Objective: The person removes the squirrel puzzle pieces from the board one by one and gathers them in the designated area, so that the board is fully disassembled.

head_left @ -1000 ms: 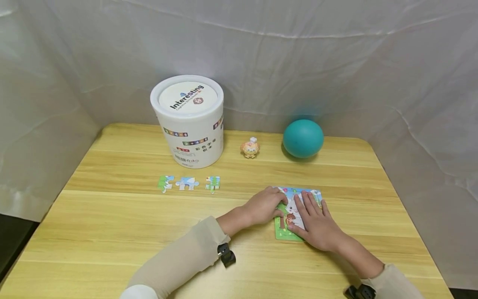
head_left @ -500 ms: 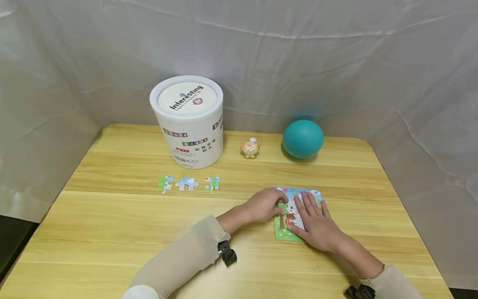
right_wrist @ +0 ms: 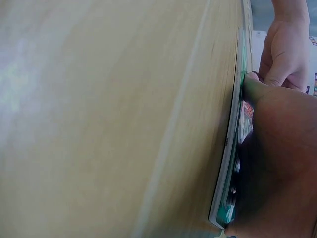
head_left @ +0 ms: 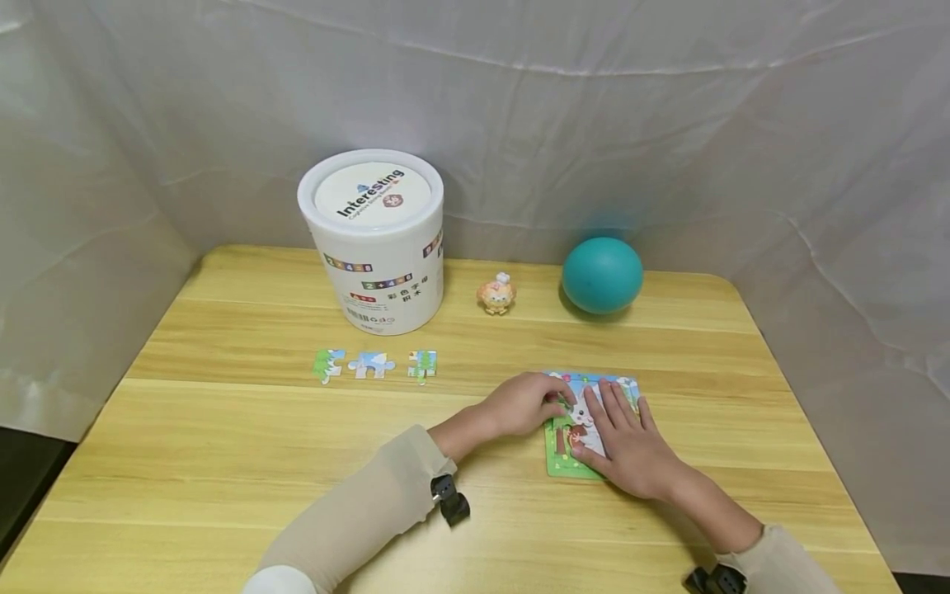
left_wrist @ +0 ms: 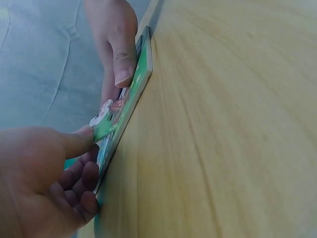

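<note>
A square jigsaw puzzle [head_left: 567,467] with a white rabbit picture and a green-and-blue border lies on the table, right of centre. At its left side my left hand [head_left: 519,404] pinches a puzzle piece [left_wrist: 105,127] between thumb and fingers. In the left wrist view this green-and-white piece is tilted up from the board. My right hand [head_left: 634,454] rests on the puzzle with its fingers spread straight, hiding much of the picture's right part. The right wrist view shows its thumb [right_wrist: 252,88] on the board's edge.
Three loose puzzle pieces [head_left: 372,364] lie in a row at the left. Behind them stands a white lidded bucket [head_left: 378,272]. A small orange figurine [head_left: 496,294] and a teal ball [head_left: 602,275] sit near the table's back edge, before a grey cloth [head_left: 519,124].
My left thumb and fingers have lifted slightly, tilting the puzzle piece up at the board's left side. My right hand has stayed in place on the puzzle.
</note>
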`<state>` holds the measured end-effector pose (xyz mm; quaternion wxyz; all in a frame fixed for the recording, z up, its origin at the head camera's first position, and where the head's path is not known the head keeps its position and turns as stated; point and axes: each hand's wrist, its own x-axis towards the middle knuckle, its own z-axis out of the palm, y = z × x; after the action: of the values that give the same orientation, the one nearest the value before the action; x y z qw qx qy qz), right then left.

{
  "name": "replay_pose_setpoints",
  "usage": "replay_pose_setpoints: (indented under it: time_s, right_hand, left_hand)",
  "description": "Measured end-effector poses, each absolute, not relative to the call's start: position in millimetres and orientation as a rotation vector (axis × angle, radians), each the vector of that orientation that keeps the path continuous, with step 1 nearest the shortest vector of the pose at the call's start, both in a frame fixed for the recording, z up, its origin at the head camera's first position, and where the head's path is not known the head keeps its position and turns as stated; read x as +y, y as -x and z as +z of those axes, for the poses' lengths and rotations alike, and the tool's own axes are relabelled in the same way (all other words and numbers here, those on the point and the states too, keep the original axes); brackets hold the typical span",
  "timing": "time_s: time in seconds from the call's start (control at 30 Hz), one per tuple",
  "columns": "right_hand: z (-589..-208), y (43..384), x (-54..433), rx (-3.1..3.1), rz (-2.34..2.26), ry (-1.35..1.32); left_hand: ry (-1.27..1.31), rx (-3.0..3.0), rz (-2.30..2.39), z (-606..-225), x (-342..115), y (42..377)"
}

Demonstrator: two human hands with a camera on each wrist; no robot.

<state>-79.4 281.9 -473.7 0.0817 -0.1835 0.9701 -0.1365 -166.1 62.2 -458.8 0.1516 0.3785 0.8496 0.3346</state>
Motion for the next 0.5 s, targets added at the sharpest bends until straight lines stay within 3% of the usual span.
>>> replay_pose_setpoints:
  time_s: [0.5]
  right_hand:
    - [-474.3, 79.6, 282.9, 2.897, -0.408, 0.56]
  left_hand:
    - [-0.955, 2.31, 1.362, -453.7, 44.1, 175.0]
